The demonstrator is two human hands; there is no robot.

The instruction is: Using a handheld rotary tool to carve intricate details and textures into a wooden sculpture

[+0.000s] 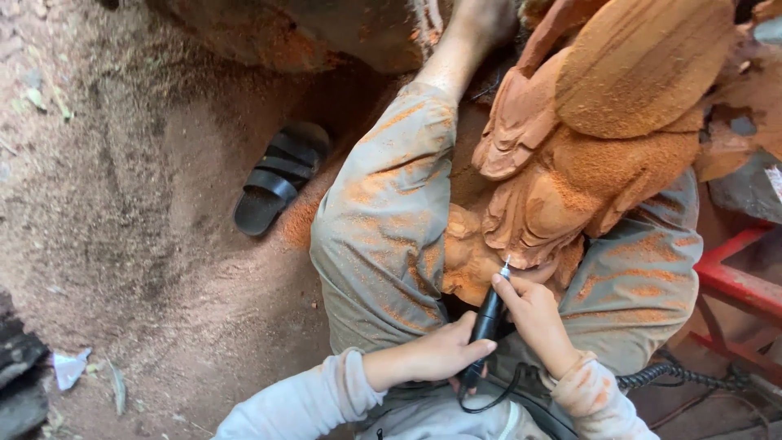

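A reddish wooden carving (570, 171) coated in orange sawdust rests between my knees, with a large round disc shape at its top. A black pen-shaped rotary tool (486, 322) points up at the carving's lower edge, and its thin bit touches the wood. My left hand (440, 354) grips the lower part of the tool's body. My right hand (533, 314) pinches the tool close to the tip and rests against the carving. My dusty grey-green trousers (383, 228) flank the carving on both sides.
A black sandal (281, 175) lies on the sawdust-covered dirt floor to the left. A red metal frame (737, 281) stands at the right. A coiled black cable (676, 375) runs from the tool to the lower right. A white paper scrap (69, 367) lies at the lower left.
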